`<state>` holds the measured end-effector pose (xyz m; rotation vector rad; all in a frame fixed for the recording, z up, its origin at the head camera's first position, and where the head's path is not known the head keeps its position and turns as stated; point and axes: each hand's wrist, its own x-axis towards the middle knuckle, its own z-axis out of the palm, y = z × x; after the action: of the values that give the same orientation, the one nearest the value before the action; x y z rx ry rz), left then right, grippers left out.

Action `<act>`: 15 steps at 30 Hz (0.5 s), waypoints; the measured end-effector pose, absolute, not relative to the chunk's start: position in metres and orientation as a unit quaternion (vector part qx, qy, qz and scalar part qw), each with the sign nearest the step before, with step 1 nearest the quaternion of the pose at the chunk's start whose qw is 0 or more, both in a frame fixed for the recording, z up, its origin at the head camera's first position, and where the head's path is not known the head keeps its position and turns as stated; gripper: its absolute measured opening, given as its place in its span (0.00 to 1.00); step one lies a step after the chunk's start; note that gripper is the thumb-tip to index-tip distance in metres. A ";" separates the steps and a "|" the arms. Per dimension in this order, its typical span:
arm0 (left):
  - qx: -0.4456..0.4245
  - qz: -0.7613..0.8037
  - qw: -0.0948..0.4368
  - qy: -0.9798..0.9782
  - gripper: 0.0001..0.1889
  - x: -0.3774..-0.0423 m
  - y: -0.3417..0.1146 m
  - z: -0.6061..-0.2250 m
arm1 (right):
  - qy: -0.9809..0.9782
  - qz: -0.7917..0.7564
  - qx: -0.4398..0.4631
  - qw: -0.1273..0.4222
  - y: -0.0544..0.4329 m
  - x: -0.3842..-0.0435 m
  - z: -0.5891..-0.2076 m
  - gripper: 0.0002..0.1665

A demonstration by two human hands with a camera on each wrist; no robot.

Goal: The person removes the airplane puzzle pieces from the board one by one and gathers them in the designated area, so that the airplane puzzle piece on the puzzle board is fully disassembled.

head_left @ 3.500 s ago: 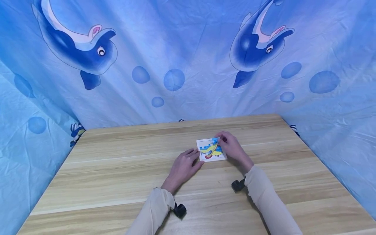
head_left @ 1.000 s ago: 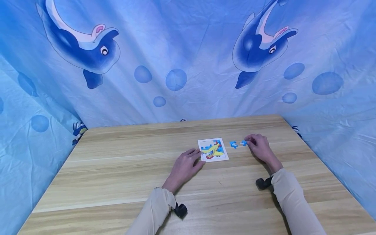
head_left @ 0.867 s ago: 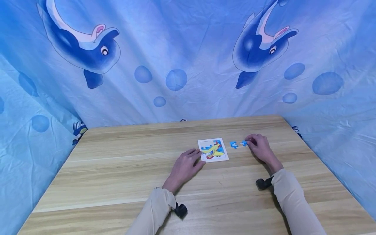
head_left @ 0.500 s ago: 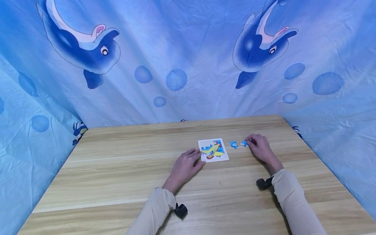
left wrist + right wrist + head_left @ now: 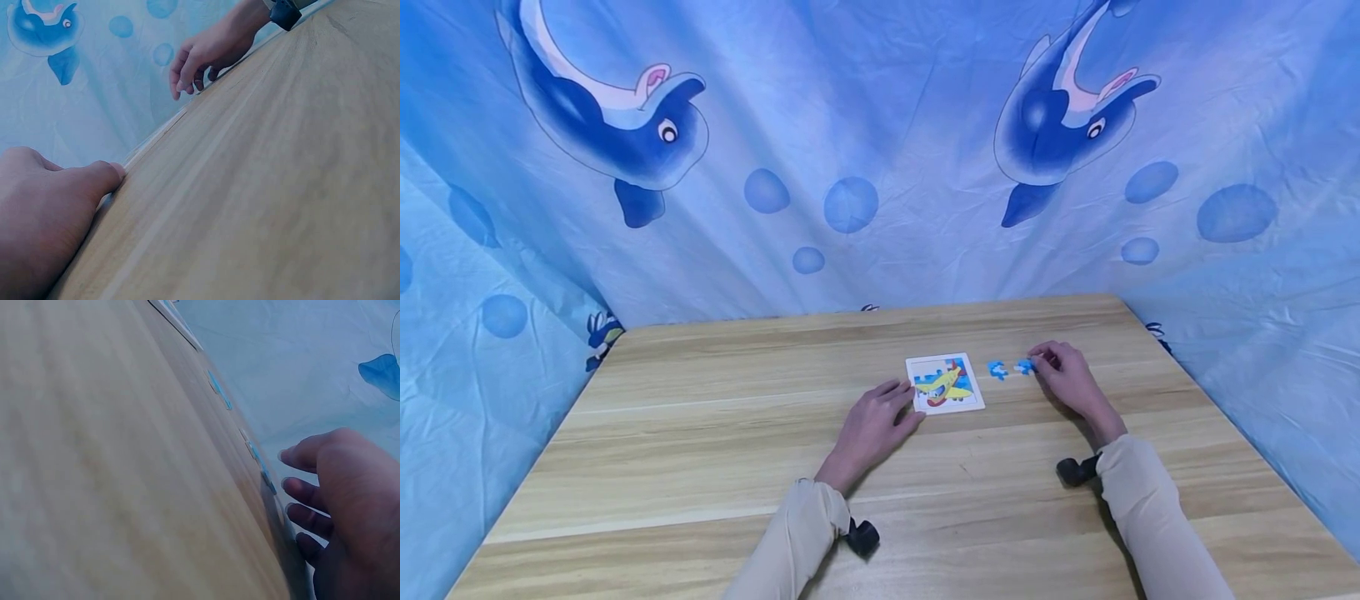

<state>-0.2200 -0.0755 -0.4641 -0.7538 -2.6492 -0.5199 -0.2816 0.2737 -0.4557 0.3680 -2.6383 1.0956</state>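
A square jigsaw puzzle (image 5: 950, 407) with a white frame and a yellow airplane picture lies on the table; its upper left part shows bare white backing. My left hand (image 5: 874, 423) rests beside it, with fingertips at its left edge and fingers extended. To the puzzle's right lie two loose blue-and-white puzzle pieces, a nearer piece (image 5: 997, 370) and a farther piece (image 5: 1022, 367). My right hand (image 5: 1067, 379) is just right of the farther one, fingers loosely bent. In the right wrist view, a gap shows between the fingertips (image 5: 287, 456) and that puzzle piece (image 5: 265, 475).
The wooden table (image 5: 700, 467) spreads wide around the hands. Behind it hangs a blue curtain (image 5: 880, 125) printed with dolphins and bubbles. A dark camera (image 5: 862, 539) is worn on the left wrist and another camera (image 5: 1077, 472) on the right.
My right hand has gone from the puzzle's top right corner to its right side, where two loose pieces now lie. Lately it has drawn slightly away from the farther one. My left hand stays put.
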 end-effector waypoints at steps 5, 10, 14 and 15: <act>-0.267 -0.182 0.169 -0.931 0.25 -0.220 -0.076 -0.464 | -0.899 0.388 0.143 0.146 0.269 -0.277 -0.451 0.13; -0.268 -0.172 0.170 -0.932 0.26 -0.220 -0.077 -0.463 | -0.890 0.394 0.174 0.154 0.251 -0.277 -0.445 0.11; -0.267 -0.168 0.167 -0.934 0.26 -0.220 -0.076 -0.464 | -0.893 0.383 0.185 0.147 0.232 -0.278 -0.442 0.10; -0.268 -0.168 0.168 -0.934 0.26 -0.221 -0.076 -0.464 | -0.893 0.382 0.188 0.144 0.228 -0.279 -0.442 0.10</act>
<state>-0.2206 -0.0758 -0.4637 -0.7633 -2.6558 -0.4769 -0.2786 0.2280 -0.4422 0.5425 -2.5743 1.1021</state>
